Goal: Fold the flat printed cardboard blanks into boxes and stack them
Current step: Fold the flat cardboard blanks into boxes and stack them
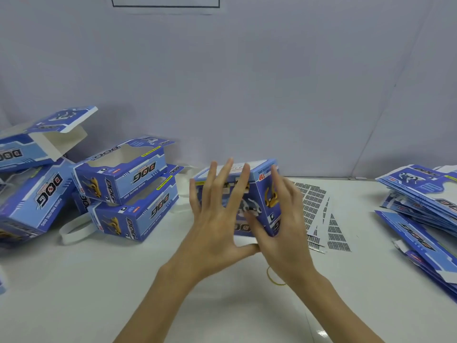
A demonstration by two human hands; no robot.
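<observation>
At the middle of the white table point(123, 280) I see a blue printed box point(259, 194) standing upright between both hands. My left hand point(217, 219) lies against its near face with fingers spread straight; my right hand point(284, 219) presses its right side, fingers also straight, though motion blur softens them. Folded boxes point(123, 184) are piled at left, flat blanks point(420, 194) stacked at right.

We see bare surface point(123, 288) near us; folded boxes point(128, 189) crowd the left, flat blanks point(420, 194) the right.
</observation>
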